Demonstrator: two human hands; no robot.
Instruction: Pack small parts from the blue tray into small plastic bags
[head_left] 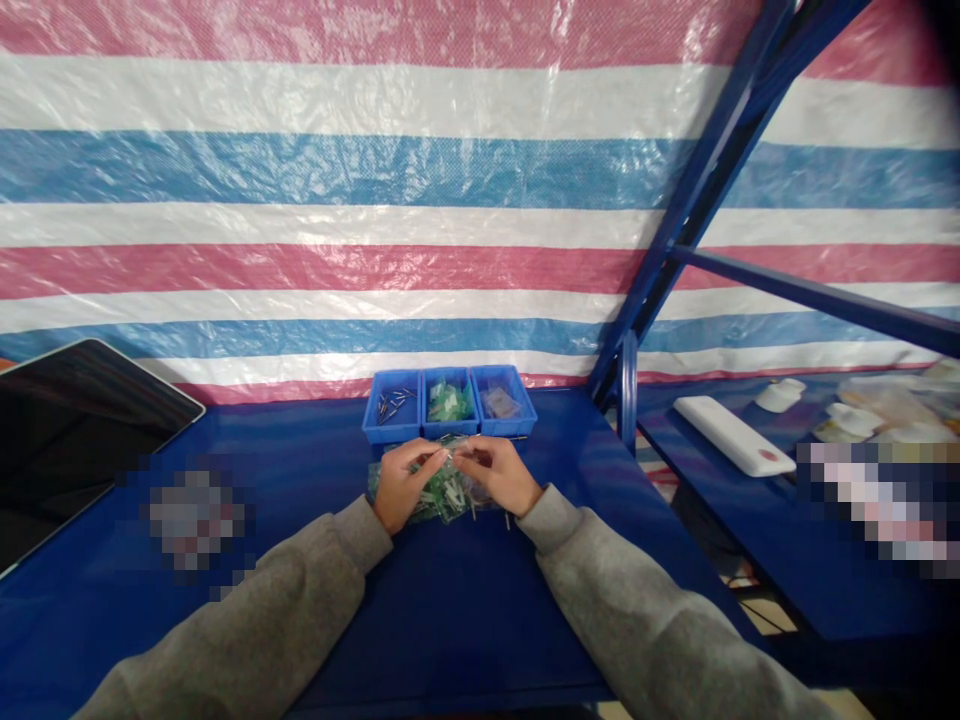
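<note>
My left hand [401, 485] and my right hand [501, 476] meet over a clear plastic bag of small green and white parts [444, 495] lying on the blue table [465, 600]. Both hands pinch the top of the bag between fingers and thumbs. Just beyond the hands stand three small blue bins side by side: the left bin [391, 404] holds a few thin metal pins, the middle bin [450, 401] holds green parts, the right bin [504, 400] holds a small clear packet. Grey sleeves cover both arms.
A dark tablet screen [67, 430] leans at the left. A striped plastic tarp [375, 200] hangs behind the table. A blue shelf frame [697, 200] rises at the right, beside a second blue table carrying a white bar-shaped device [733, 436] and assorted small items.
</note>
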